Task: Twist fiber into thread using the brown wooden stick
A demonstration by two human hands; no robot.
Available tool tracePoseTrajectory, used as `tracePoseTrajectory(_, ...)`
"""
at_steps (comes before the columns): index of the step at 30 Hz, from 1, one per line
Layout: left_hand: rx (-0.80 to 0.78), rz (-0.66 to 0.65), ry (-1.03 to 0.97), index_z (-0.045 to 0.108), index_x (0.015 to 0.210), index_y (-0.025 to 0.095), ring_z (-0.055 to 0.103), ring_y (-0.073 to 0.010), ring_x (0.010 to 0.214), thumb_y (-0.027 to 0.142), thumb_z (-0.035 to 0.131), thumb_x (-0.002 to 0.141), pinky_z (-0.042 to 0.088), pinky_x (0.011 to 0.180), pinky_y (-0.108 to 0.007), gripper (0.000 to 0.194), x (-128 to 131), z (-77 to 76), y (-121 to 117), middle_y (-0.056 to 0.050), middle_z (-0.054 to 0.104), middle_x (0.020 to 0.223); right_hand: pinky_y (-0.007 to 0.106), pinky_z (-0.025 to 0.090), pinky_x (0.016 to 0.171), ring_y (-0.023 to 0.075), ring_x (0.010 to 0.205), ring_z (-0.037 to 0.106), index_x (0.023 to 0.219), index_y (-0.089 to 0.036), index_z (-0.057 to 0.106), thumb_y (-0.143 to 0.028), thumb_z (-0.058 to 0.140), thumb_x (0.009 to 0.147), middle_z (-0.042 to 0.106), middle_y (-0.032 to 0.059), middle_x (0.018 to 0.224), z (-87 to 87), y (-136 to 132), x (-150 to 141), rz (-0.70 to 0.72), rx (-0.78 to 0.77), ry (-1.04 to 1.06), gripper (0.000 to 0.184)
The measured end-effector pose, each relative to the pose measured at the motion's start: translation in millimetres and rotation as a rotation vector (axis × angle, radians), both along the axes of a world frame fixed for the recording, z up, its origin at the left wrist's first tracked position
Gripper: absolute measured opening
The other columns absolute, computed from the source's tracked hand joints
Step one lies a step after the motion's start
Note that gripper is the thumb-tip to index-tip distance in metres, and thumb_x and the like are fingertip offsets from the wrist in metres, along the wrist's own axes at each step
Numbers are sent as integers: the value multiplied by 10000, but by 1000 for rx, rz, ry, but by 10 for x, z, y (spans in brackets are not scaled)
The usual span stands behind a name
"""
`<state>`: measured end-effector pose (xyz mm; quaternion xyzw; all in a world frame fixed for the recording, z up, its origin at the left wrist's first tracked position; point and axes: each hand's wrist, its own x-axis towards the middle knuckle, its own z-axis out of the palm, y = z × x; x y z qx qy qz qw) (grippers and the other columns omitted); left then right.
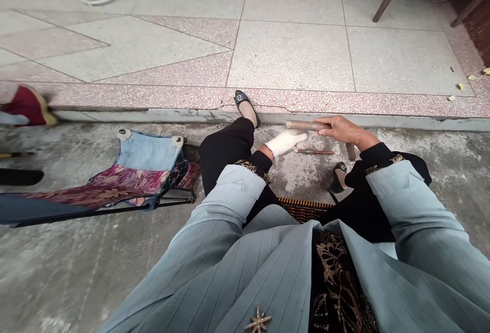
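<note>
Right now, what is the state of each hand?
Left hand: wrapped in white cloth, pressed near the stick; grip cannot be told.
Right hand: closed on the stick.

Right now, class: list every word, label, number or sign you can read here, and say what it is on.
No readable words or numbers anywhere.
Black shoe: a white curl emblem on the toe, not clearly a letter.
Rod in the right hand: no marking visible.
Left-hand glove: plain white.
</note>
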<state>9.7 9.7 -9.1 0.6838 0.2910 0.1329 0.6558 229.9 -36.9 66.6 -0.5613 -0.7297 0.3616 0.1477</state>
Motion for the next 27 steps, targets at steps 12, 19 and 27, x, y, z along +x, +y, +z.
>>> tracePoseTrajectory(12,136,-83,59,699,851,241,562,-136,571,481,698,759,390,537,-249,257,25,101,-111,-8,568,598,343,431,784,300,1003,608,1249,-151,599,-312,507,936,674,183,1132,-262,136,38,-149,132,-627,364)
tracePoseTrajectory(19,190,-36,90,715,838,177,561,-119,586,411,628,809,392,559,-232,252,-31,242,-30,-26,610,659,348,456,752,284,968,646,1294,-213,636,-284,587,895,698,149,1144,-323,92,3,169,-105,-639,408)
tracePoseTrajectory(27,125,44,31,666,883,126,552,-116,631,408,626,829,425,594,-220,289,-110,159,147,-30,614,695,293,465,790,190,909,648,1214,-286,702,-304,655,817,729,6,1096,-23,-54,-149,380,-310,-27,400)
